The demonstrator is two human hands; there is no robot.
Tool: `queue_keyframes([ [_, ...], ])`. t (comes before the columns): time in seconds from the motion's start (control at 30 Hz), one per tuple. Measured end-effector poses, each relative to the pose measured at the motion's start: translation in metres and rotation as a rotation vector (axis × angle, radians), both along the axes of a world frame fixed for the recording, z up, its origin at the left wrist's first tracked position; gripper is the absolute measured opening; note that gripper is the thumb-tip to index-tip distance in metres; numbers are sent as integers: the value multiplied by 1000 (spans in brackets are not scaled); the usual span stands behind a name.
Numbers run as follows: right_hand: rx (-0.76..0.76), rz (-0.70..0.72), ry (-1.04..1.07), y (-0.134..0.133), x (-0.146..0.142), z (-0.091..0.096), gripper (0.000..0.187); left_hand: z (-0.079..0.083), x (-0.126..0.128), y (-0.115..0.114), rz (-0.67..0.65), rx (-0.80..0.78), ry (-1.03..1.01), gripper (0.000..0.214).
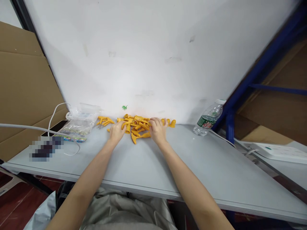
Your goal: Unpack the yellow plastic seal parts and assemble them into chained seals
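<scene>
A pile of yellow plastic toy parts [141, 126], some curved and some cup-shaped, lies on the grey table [141, 163] close to the white panel. At its left end my left hand [116, 132] is closed, thumb and fingers pinching a small yellow part. My right hand [157, 130] rests at the right end with its fingers curled down onto the pieces; what lies under them is largely hidden. A hooked yellow part [134, 138] points toward me between the hands. Further left are a few more yellow parts [104, 120] beside small silver screws [99, 126].
Clear plastic bags [80, 123], a dark phone-like slab [54, 127] and a white cable [51, 116] lie at the left by a cardboard box [24, 86]. A tilted water bottle [209, 117] leans at the right near a blue frame [230, 126] and a white power strip [278, 151].
</scene>
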State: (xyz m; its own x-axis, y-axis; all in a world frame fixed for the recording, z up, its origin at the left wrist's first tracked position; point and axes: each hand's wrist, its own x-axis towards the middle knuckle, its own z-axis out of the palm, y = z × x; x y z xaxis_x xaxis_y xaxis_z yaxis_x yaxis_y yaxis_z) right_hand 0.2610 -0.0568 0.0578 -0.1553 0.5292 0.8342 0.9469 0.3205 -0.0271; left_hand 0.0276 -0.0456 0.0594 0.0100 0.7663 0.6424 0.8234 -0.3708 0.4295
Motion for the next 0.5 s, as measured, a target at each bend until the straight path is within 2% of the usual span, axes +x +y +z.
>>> queue_keyframes([
  [0.13,-76,-211,326,6,37,-4,27,2,-14,6,105,-43,-112,26],
  [0.27,-271,-422,652,9,71,-17,39,-2,-21,11,100,-38,-243,31],
  [0.37,-384,-429,794,13,84,-27,44,-8,-24,17,16,24,-339,39],
  [0.5,-448,-354,796,21,82,-33,43,-19,-25,29,-94,44,-474,52],
])
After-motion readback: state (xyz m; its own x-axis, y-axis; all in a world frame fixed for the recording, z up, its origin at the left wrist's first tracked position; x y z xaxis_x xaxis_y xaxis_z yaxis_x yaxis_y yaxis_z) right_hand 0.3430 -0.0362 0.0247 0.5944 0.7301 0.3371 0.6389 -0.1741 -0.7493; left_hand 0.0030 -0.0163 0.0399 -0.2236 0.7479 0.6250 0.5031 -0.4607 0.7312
